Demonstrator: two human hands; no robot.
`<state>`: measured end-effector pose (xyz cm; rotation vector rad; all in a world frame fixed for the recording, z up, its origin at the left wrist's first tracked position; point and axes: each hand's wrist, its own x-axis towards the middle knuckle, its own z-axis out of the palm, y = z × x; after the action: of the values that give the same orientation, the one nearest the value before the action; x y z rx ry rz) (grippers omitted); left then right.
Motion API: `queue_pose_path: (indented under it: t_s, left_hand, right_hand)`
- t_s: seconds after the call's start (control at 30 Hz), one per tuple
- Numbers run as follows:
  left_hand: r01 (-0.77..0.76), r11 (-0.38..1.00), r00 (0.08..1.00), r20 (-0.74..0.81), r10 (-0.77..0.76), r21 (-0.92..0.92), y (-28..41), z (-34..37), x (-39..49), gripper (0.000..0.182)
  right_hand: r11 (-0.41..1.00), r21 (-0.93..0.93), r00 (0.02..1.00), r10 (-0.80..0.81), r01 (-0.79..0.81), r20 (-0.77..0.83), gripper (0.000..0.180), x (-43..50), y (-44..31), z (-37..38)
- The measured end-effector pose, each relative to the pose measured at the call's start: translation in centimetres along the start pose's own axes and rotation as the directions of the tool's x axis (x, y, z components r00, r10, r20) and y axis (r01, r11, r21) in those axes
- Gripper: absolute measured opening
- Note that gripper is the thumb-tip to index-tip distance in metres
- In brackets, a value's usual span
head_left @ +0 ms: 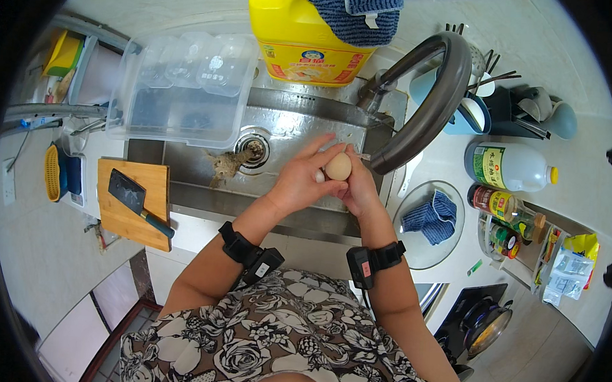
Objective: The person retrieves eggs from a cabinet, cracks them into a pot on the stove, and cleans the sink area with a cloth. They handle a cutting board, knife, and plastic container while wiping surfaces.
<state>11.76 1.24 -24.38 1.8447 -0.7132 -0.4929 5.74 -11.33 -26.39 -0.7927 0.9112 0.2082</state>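
Over the steel sink (199,178), a tan egg (339,166) sits cupped between my two hands. My left hand (304,178) wraps it from the left, thumb along its lower side. On the right, my right hand (360,185) presses its fingers against the egg. A small whitish rounded thing (319,176) shows between the left fingers; what it is I cannot tell. Just right of the fingers is the mouth of the dark curved faucet (421,129), with a short clear streak, perhaps water, beside it. A brown fibrous clump (227,166) lies by the drain (252,148).
A clear plastic bin (186,114) straddles the sink's left end. Left of the sink, a cleaver (128,191) lies on a wooden board (130,229). Behind stands a yellow detergent jug (307,53). Rightward are a glass lid (421,252) under a blue cloth (433,217) and several bottles (512,166).
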Motion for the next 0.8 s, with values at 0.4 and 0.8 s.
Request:
queue_pose_path:
  t_s: [0.4,0.8]
  left_hand:
    - [0.153,0.947,0.986,-0.018,-0.165,-0.283,0.0,0.4,0.0,0.054]
    - [0.163,0.874,0.971,-0.081,-0.223,-0.458,-0.8,-0.3,-0.8,0.059]
  right_hand:
    - [0.719,-0.475,0.862,-0.416,0.508,0.29,0.044,-3.0,-1.2,1.2]
    - [0.578,-0.441,0.727,-0.556,0.687,0.403,0.059,-2.7,-0.9,2.9]
